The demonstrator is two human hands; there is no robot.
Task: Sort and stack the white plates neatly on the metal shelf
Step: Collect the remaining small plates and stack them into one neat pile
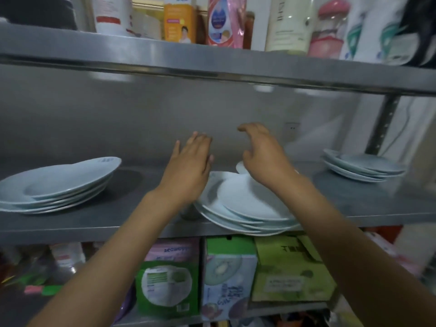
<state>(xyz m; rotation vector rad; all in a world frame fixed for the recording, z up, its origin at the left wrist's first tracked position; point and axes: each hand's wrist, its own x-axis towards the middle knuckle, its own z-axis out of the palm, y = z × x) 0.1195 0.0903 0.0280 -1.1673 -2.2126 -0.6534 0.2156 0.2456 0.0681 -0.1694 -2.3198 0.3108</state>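
Three stacks of white plates stand on the middle metal shelf (99, 220). The left stack (59, 185) holds deep plates. An uneven centre stack (247, 204) juts over the shelf's front edge. A smaller stack (361, 166) stands at the far right. My left hand (188, 166) hovers with straight fingers just left of and above the centre stack, holding nothing. My right hand (262, 154) is above the back of the centre stack with fingers spread and loosely bent, empty. A small white plate edge (239, 167) shows beneath it.
The upper shelf (212, 64) overhead carries bottles and packets. Boxes and bags fill the lower shelf (226, 274). A perforated upright post (384, 128) stands at the right. Bare shelf surface lies between the left and centre stacks.
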